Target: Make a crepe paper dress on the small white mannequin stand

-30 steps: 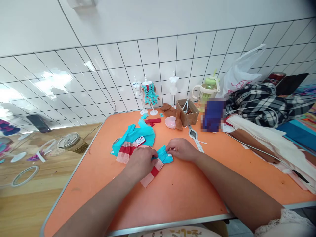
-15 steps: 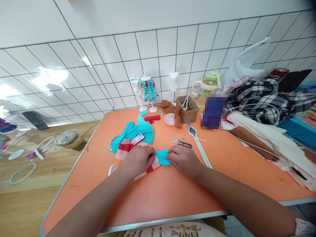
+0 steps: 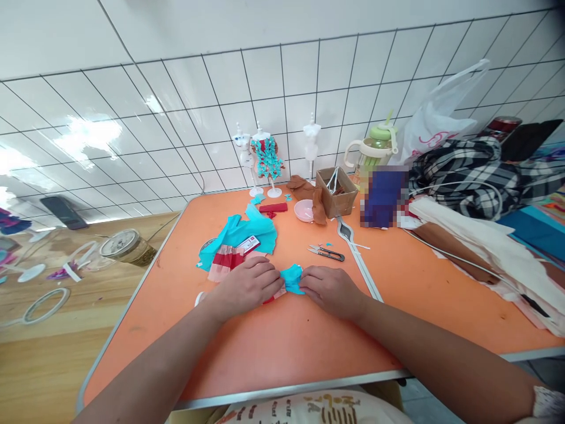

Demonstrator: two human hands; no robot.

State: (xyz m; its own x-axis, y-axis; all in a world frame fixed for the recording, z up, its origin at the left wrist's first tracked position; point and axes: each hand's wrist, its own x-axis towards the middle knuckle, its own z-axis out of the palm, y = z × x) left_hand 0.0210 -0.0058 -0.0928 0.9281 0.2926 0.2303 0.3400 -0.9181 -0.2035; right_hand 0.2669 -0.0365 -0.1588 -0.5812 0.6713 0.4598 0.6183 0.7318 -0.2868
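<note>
Between my hands lies a small piece of turquoise crepe paper (image 3: 292, 278), gathered and wrinkled. My left hand (image 3: 251, 282) is closed with its fingertips on the paper's left edge. At the right edge my right hand (image 3: 329, 288) pinches the same piece. Under and behind my left hand is a pink and red striped strip (image 3: 225, 263), partly hidden. A larger turquoise sheet (image 3: 233, 235) lies crumpled beyond it, with a small white and red packet (image 3: 249, 245) on top. Thread snips (image 3: 329, 254) rest on the orange table (image 3: 282, 353) just past my right hand.
At the back stand small white mannequins (image 3: 311, 141), one dressed in turquoise and red (image 3: 268, 158). A pink bowl (image 3: 303, 210), a cardboard box (image 3: 336, 197) and a lidded jug (image 3: 375, 150) are nearby. Paper sheets (image 3: 468, 235) and checked cloth (image 3: 468, 174) occupy the right side.
The turquoise piece is more bunched between my hands. My left fingers have come down flatter over its left end, covering more of the striped strip. The view has shifted slightly.
</note>
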